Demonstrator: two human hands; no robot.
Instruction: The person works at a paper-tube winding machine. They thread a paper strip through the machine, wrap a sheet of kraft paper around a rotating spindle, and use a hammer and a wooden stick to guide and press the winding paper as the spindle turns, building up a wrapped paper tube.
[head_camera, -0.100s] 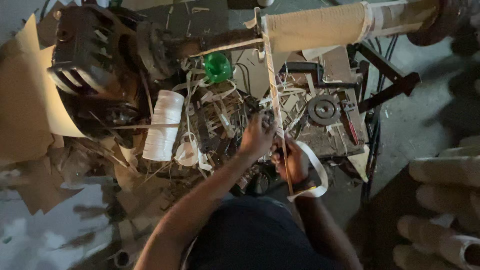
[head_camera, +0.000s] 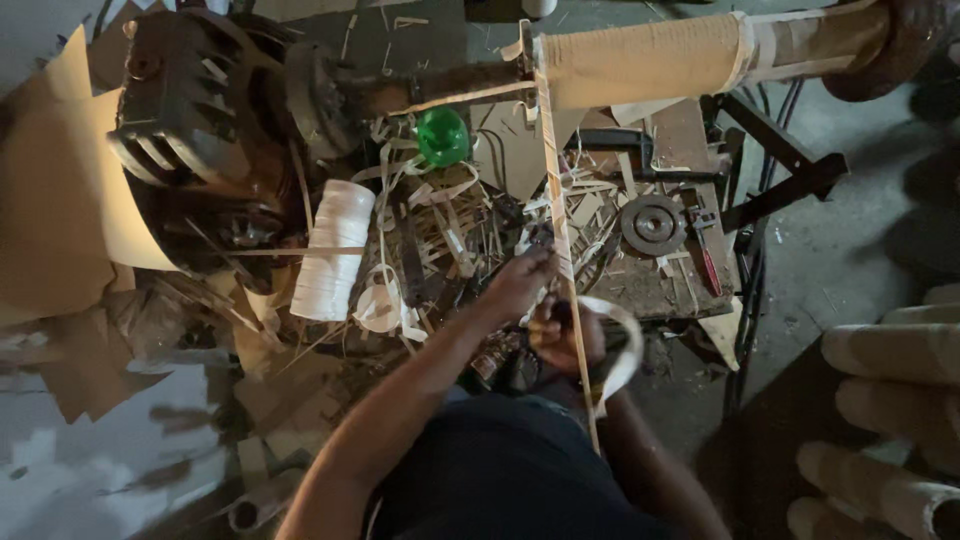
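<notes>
Both hands (head_camera: 545, 305) on taut paper strip (head_camera: 556, 200)

The fingers of the right hand (head_camera: 566, 335) are folded under near the picture's centre, so their grip on the pale strip (head_camera: 560, 225) cannot be made out. The left hand (head_camera: 520, 280) is blurred, its fingertips lost among shavings. The cardboard tubes (head_camera: 890, 400) are cut off at the lower right edge.

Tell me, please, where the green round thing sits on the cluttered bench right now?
In the head view, the green round thing lies at the bench's far side, left of the taut strip, above the white spool and just under the dark shaft.
</notes>
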